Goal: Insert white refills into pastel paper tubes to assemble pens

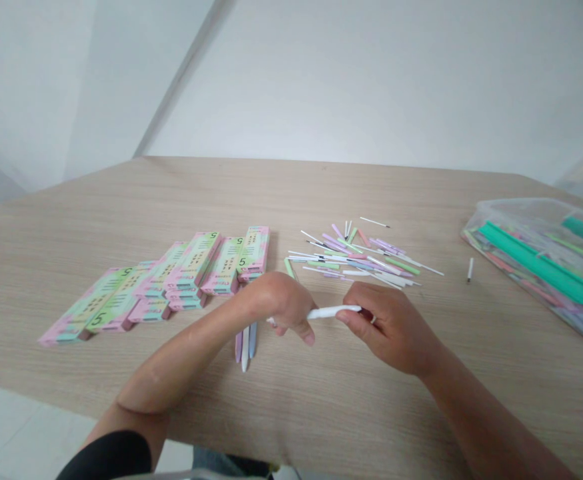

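Observation:
A white pen (332, 312) is held level between my two hands above the table. My left hand (287, 303) is closed around its left part, with most of the fingers hidden behind the back of the hand. On the right end, my right hand (391, 327) pinches the pen between thumb and fingers. Below my left wrist lie a purple pen (238, 348), a white pen (245, 352) and a blue pen (253, 340), side by side with their far ends hidden. Beyond my hands spreads a loose pile of pen refills and coloured pen parts (356, 257).
Several pink and green boxes (191, 263) marked 5 lie in overlapping rows on the left. At the right stands a clear plastic bag (521, 207) of coloured pens with green strips. A short white piece (470, 269) lies beside it. A white wall borders the table's far edge.

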{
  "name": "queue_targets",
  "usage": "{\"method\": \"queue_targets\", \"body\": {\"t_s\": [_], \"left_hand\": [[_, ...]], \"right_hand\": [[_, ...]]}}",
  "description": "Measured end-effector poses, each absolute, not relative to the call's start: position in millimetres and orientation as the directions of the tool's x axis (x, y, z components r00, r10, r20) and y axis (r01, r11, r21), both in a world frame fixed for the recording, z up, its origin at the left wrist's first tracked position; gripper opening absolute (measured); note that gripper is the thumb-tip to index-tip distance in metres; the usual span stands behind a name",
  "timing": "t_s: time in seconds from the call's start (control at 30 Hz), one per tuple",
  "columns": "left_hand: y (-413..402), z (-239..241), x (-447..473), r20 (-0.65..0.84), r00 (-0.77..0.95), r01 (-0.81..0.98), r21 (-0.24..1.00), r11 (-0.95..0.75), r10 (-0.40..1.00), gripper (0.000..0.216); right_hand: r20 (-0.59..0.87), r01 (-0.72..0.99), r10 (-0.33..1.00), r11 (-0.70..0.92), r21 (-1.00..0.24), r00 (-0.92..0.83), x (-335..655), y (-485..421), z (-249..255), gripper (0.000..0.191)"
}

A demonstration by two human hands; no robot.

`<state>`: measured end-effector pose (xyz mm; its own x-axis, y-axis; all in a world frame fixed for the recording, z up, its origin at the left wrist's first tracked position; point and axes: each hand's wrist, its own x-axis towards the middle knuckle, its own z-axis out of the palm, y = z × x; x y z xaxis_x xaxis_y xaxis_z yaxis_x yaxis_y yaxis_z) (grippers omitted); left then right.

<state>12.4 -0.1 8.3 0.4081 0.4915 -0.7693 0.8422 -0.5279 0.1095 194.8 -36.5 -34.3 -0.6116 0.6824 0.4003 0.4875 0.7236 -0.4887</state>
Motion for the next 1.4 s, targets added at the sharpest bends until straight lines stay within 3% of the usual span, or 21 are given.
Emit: {"method": "queue_targets", "body": {"t_s": [0.23, 0.37, 0.5, 0.57, 0.83, 1.17, 1.4], "left_hand": [[-0.8, 10.0, 12.7, -0.769, 0.417, 0.841, 0.124, -0.528, 0.484, 0.039], [-0.1, 12.3, 10.8, -0.765, 0.457, 0.829, 0.182, -0.530, 0.453, 0.039], [0.5, 13.0, 10.1, -0.770, 0.457, 0.831, 0.190, -0.523, 0.446, 0.040], [0.8, 12.4, 10.1, -0.773, 0.453, 0.834, 0.191, -0.518, 0.443, 0.042], [1.2, 9.6, 12.4, -0.779, 0.437, 0.832, 0.159, -0.532, 0.450, 0.040], [-2.0, 11.0, 12.7, -0.772, 0.409, 0.840, 0.110, -0.532, 0.487, 0.051], [-3.9, 12.5, 14.4, -0.769, 0.420, 0.829, 0.108, -0.549, 0.482, 0.051]], "right_hand": [[0.383, 0.532, 0.741, 0.666, -0.523, -0.552, 193.3, -36.5, -39.3, 0.037], [0.398, 0.490, 0.755, 0.647, -0.585, -0.521, 196.4, -35.9, -42.3, 0.023], [0.441, 0.449, 0.740, 0.665, -0.597, -0.508, 202.1, -37.3, -42.5, 0.053], [0.450, 0.451, 0.727, 0.680, -0.578, -0.519, 202.9, -39.5, -40.8, 0.057], [0.419, 0.443, 0.650, 0.749, -0.493, -0.634, 198.3, -44.2, -33.7, 0.010], [0.354, 0.520, 0.701, 0.704, -0.484, -0.619, 197.2, -44.3, -33.8, 0.008], [0.339, 0.579, 0.725, 0.686, -0.441, -0.600, 193.6, -42.6, -37.6, 0.024]]}}
